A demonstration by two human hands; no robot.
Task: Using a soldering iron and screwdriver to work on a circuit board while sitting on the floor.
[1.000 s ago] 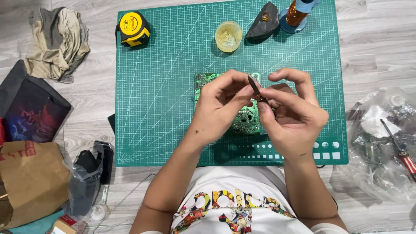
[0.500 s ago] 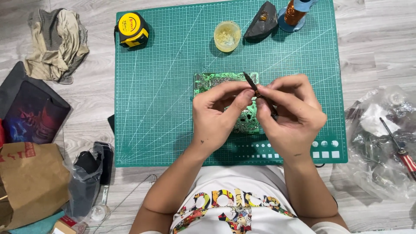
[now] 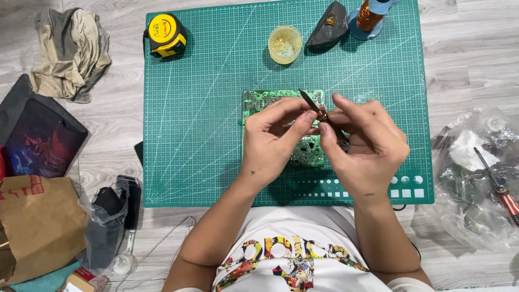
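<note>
Gripping tweezers (image 3: 311,104) over circuit board (image 3: 259,100)

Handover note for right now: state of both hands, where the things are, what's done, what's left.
Left hand: fingertips pinch a small copper-coloured part at the tweezers' tip.
Right hand: holds the dark tweezers, tip up.
Both hover over the green circuit board lying flat on the cutting mat.
Copper wire spool and small yellowish cup stand at the mat's far edge.
Done: part is off the board, in hand.
Left: part not yet set down.

A circuit board (image 3: 259,103) lies mid-mat (image 3: 194,135), tape measure (image 3: 166,35) at its far-left corner, cup (image 3: 285,44) at its far edge.
</note>
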